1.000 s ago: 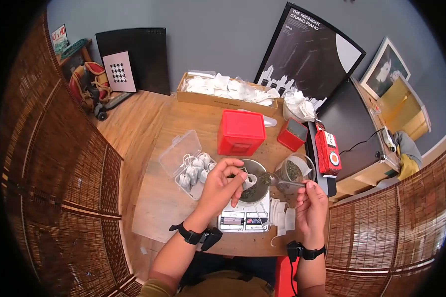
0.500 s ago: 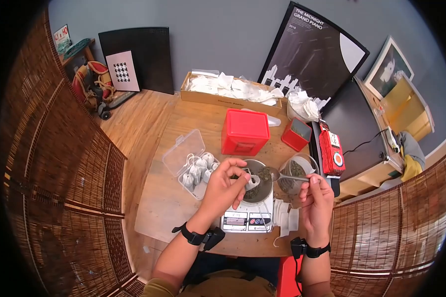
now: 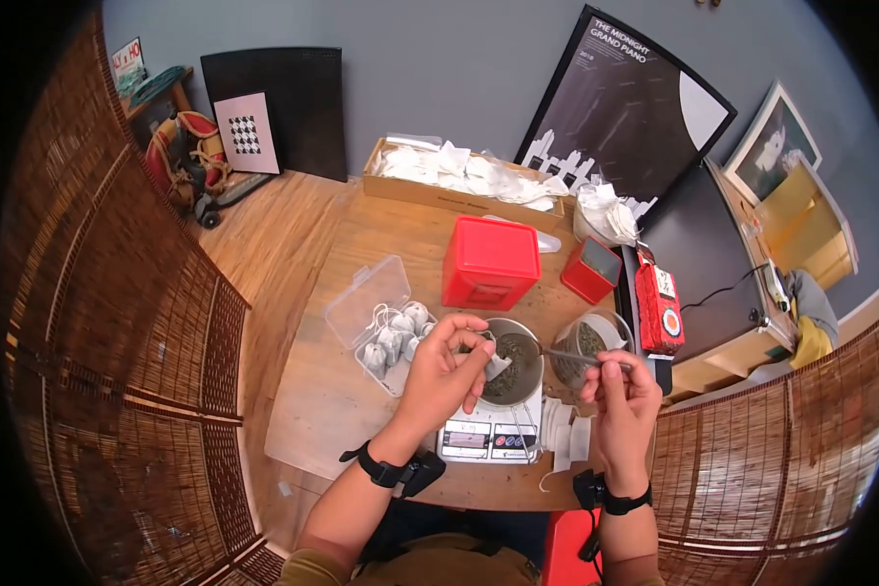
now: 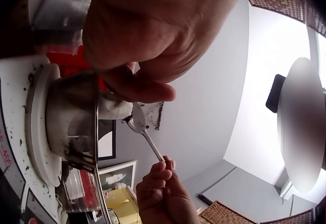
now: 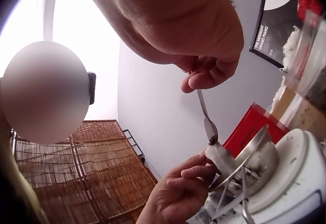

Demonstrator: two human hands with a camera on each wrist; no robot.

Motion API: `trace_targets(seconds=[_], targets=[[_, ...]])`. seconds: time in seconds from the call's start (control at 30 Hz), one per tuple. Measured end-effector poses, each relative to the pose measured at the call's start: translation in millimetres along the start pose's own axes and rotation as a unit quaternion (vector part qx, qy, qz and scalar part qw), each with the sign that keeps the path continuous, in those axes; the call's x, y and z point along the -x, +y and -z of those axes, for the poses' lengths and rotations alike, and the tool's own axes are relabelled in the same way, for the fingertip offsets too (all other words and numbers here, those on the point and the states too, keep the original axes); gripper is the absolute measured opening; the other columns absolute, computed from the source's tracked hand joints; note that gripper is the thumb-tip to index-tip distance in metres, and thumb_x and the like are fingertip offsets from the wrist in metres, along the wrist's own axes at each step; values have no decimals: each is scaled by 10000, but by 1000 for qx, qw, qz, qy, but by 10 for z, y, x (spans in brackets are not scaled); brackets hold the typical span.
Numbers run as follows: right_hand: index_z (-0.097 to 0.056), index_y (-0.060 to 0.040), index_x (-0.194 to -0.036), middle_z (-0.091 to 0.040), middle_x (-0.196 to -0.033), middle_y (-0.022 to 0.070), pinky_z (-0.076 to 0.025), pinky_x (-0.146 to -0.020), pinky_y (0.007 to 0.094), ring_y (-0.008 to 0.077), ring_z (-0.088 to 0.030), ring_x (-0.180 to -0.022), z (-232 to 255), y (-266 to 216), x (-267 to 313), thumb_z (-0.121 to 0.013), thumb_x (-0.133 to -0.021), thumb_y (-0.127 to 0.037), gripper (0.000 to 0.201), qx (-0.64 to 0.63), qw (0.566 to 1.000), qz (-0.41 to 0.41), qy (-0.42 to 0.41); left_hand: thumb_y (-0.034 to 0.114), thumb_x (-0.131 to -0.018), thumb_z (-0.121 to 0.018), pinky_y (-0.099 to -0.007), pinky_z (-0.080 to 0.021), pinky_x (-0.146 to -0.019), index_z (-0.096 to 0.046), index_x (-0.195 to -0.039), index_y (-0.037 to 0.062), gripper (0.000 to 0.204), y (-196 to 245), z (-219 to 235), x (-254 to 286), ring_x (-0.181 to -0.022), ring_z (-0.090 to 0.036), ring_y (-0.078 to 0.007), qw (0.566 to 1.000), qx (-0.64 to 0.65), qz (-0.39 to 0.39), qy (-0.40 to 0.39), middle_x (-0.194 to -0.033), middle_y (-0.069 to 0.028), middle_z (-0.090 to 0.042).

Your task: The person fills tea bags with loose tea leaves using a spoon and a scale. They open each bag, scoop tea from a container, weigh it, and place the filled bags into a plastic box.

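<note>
My left hand [image 3: 444,376] pinches a small white tea bag [image 5: 220,156], its mouth upright over a metal strainer bowl [image 4: 71,117]. Dried leaves [image 3: 506,379] lie in that bowl, which sits on a white kitchen scale [image 3: 488,444]. Between the thumb and fingers of my right hand [image 3: 625,405] is the handle of a metal spoon [image 4: 151,145]. The spoon's bowl is tipped right at the bag's mouth, dark leaf bits at its tip. Beside my right hand stands a clear tub [image 3: 610,330] with more dried leaves.
Several filled tea bags [image 3: 391,340] lie in an open clear box [image 3: 347,317] on the left. Beyond stand a lidded red container [image 3: 493,259], a smaller red tin [image 3: 588,278] and a carton [image 3: 430,197] of white bags. Empty white bags [image 3: 568,439] lie right of the scale.
The spoon, earlier level with a heap of leaves over the bowl, is now tilted at the bag's mouth and its load is mostly gone. The left hand keeps hold of the bag.
</note>
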State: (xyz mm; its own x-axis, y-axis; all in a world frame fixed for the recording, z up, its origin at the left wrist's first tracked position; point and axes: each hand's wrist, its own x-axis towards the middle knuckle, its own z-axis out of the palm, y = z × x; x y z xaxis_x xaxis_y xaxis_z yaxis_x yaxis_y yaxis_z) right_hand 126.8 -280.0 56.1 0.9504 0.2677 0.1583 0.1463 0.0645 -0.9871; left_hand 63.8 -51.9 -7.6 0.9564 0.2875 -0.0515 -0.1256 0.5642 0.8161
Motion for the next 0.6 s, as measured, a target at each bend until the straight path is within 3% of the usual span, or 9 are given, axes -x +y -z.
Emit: trace_targets(seconds=[0.27, 0.33, 0.37, 0.43, 0.47, 0.53, 0.6], targets=[[-708, 15, -1195, -755, -978, 97, -569, -717, 258, 127, -713, -796, -37, -32, 102, -648, -1105, -93, 153, 45, 997, 63, -27, 11, -1048, -683, -210, -401, -360, -541, -1314, -10, 302, 6, 3, 7, -558, -569, -59, 1000, 4, -2, 6, -1012, -75, -653], [-712, 16, -1199, -759, -988, 96, -567, -713, 254, 126, -720, -804, -21, -11, 99, -654, -1100, -85, 153, 35, 997, 72, 10, 25, -1048, -691, -202, -466, -488, -559, -1313, -15, 299, 33, 19, 25, -679, -622, -52, 1000, -14, -6, -1, -1013, -52, -650], [-712, 16, -1199, -759, -988, 96, -567, -713, 254, 126, -720, -804, -14, -1, 93, -654, -1100, -85, 153, 35, 997, 72, 11, 25, -1048, -691, -202, -466, -488, -559, -1313, -15, 299, -1, 30, 19, -679, -622, -52, 1000, -13, -6, -2, -1013, -52, -650], [-731, 25, -1210, -768, -996, 95, -564, -714, 248, 123, -730, -808, -1, 40, 78, -672, -1088, -73, 167, 85, 995, 49, 17, 8, -1048, -683, -185, -479, -653, -597, -1289, 1, 257, -88, 59, -4, -791, -626, -33, 991, -70, -110, 23, -1025, -21, -669], [-731, 25, -1210, -768, -996, 95, -564, -714, 248, 123, -730, -808, 5, 79, 74, -672, -1088, -73, 167, 85, 995, 49, 19, 8, -1048, -683, -185, -479, -653, -597, -1289, 1, 257, -89, 57, -5, -791, -626, -33, 991, -70, -110, 21, -1025, -21, -669], [-752, 31, -1222, -779, -1012, 99, -561, -715, 243, 119, -739, -815, 21, 199, 77, -693, -1075, -69, 187, 116, 993, 4, -23, -10, -1045, -676, -182, -470, -774, -625, -1269, 13, 231, -69, 35, 6, -864, -627, -25, 992, -42, -116, 27, -1034, -3, -683], [-762, 39, -1236, -791, -1025, 112, -561, -716, 242, 121, -743, -818, 31, 325, 73, -700, -1070, -63, 205, 123, 992, 14, -22, -11, -1044, -674, -178, -457, -719, -618, -1279, 18, 243, -45, 17, 10, -829, -611, -17, 994, -28, -107, 26, -1028, 2, -677]])
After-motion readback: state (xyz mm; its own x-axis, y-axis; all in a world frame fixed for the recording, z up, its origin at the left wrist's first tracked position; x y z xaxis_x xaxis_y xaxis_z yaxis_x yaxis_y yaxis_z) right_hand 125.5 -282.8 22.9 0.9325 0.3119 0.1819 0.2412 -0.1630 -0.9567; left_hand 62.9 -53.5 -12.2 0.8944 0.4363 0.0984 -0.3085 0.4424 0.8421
